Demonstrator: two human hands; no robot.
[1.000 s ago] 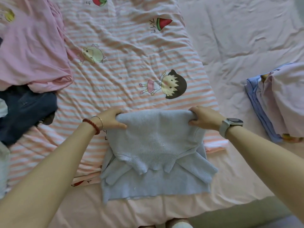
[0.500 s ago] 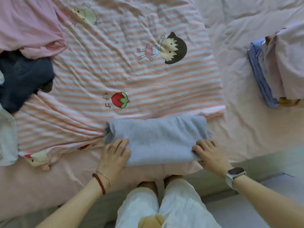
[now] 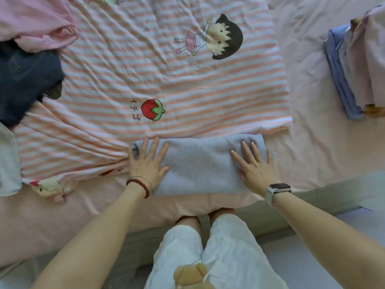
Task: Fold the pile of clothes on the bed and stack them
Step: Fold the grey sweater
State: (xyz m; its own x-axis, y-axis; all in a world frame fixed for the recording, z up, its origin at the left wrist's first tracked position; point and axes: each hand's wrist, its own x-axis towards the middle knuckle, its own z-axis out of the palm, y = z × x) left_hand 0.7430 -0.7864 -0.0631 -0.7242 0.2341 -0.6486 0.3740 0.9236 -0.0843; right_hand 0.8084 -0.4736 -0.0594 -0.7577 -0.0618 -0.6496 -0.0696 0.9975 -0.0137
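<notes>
A pale blue knitted sweater (image 3: 200, 163) lies folded into a flat rectangle at the near edge of the bed. My left hand (image 3: 146, 161) presses flat on its left end with straight, spread fingers. My right hand (image 3: 255, 165) presses flat on its right end the same way. A pile of unfolded clothes sits at the far left: a pink garment (image 3: 35, 19), a dark navy one (image 3: 25, 84) and a whitish one (image 3: 8, 161). At the right edge rests a stack of folded clothes (image 3: 354, 65), blue and lilac.
A pink-and-white striped quilt (image 3: 166, 90) with cartoon prints covers the middle of the bed, over a pink sheet (image 3: 323, 142). The bed's near edge runs just below the sweater, with my legs in white shorts (image 3: 208, 257) against it.
The sweater's upper half has been folded down toward me over the sleeves. Both hands let go of the top corners and now lie flat, sliding up over the folded bundle.
</notes>
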